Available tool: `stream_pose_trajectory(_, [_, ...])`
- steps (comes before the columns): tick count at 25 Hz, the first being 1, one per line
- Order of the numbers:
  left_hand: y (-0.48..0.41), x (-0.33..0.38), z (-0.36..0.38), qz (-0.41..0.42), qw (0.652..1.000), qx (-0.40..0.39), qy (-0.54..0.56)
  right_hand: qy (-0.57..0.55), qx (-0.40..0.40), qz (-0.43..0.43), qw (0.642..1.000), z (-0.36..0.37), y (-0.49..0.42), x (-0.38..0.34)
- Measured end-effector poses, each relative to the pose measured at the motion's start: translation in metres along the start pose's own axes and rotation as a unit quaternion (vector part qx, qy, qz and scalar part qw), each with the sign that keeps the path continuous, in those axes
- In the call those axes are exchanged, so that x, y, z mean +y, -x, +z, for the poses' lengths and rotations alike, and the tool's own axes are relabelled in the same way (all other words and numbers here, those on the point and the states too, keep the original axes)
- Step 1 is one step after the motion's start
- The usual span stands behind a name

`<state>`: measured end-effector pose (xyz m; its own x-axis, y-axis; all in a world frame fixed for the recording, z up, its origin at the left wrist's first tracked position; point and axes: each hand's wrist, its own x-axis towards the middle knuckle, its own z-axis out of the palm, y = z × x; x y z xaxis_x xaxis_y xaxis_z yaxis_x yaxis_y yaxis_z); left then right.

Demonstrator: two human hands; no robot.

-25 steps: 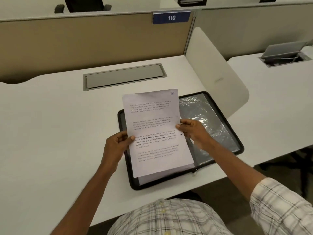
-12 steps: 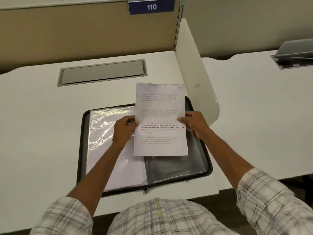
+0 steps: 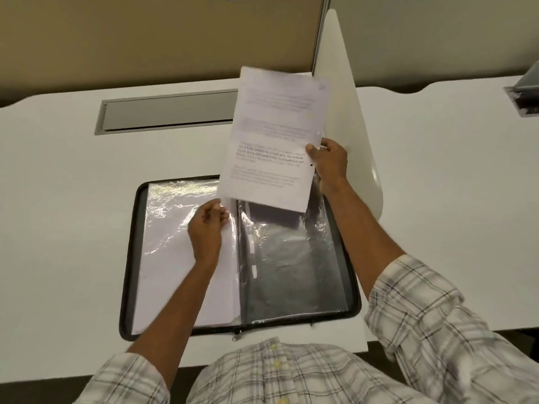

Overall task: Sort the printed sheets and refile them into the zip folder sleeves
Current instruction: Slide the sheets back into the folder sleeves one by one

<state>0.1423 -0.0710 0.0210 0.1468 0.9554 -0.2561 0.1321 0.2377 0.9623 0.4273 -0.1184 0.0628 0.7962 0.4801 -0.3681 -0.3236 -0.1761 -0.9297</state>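
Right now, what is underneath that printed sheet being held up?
Under the printed sheet, the open zip folder shows its empty clear right sleeve. The sheet hides the sleeve's top edge and part of the desk's grey cover plate. The right hand grips the sheet.

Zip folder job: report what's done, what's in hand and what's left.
Done: the zip folder lies open on the desk, and its left sleeve already holds white sheets. In hand: the right hand holds a printed sheet up above the folder, while the left hand pinches the sleeve edge near the spine. Left: the right-side sleeve looks dark and unfilled; the held sheet is not yet filed.
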Motion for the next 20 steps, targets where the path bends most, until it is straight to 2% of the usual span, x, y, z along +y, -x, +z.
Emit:
stream_pose_trajectory(2, [0.002,0.002,0.017,0.079,0.986,-0.073,-0.127,0.001,0.027,-0.02,0.999,0.016,-0.016,-0.01])
stream_pose_trajectory(4, [-0.004,0.002,0.037,0.169,0.946,-0.156,-0.231,-0.003,0.044,-0.026,0.999,0.032,-0.025,-0.02])
stream_pose_trajectory(5, [-0.009,0.0,0.048,0.216,0.913,-0.197,-0.283,-0.018,0.043,-0.019,0.999,0.039,-0.029,-0.022])
stream_pose_trajectory(7, [-0.028,-0.009,0.068,0.292,0.815,-0.249,-0.434,-0.063,0.026,0.006,0.998,0.051,-0.036,-0.021])
stream_pose_trajectory(8, [-0.037,-0.013,0.074,0.302,0.765,-0.252,-0.51,-0.077,0.016,0.018,0.997,0.055,-0.039,-0.019])
stream_pose_trajectory(9, [-0.044,-0.017,0.077,0.299,0.729,-0.252,-0.562,-0.083,0.01,0.025,0.996,0.056,-0.041,-0.016])
stream_pose_trajectory(10, [-0.048,-0.02,0.076,0.297,0.709,-0.25,-0.588,-0.082,0.009,0.029,0.996,0.054,-0.044,-0.014])
stream_pose_trajectory(12, [-0.051,-0.023,0.07,0.329,0.695,-0.249,-0.588,-0.077,0.02,0.024,0.997,0.049,-0.051,-0.013])
stream_pose_trajectory(14, [-0.054,-0.024,0.063,0.377,0.698,-0.244,-0.558,-0.066,0.032,0.012,0.997,0.046,-0.058,-0.008])
stream_pose_trajectory(17, [-0.062,-0.019,0.056,0.43,0.735,-0.232,-0.47,-0.044,0.03,0.003,0.999,0.046,-0.062,-0.002])
stream_pose_trajectory(20, [-0.073,-0.008,0.056,0.406,0.769,-0.25,-0.426,-0.039,0.028,-0.009,0.999,0.046,-0.062,-0.001])
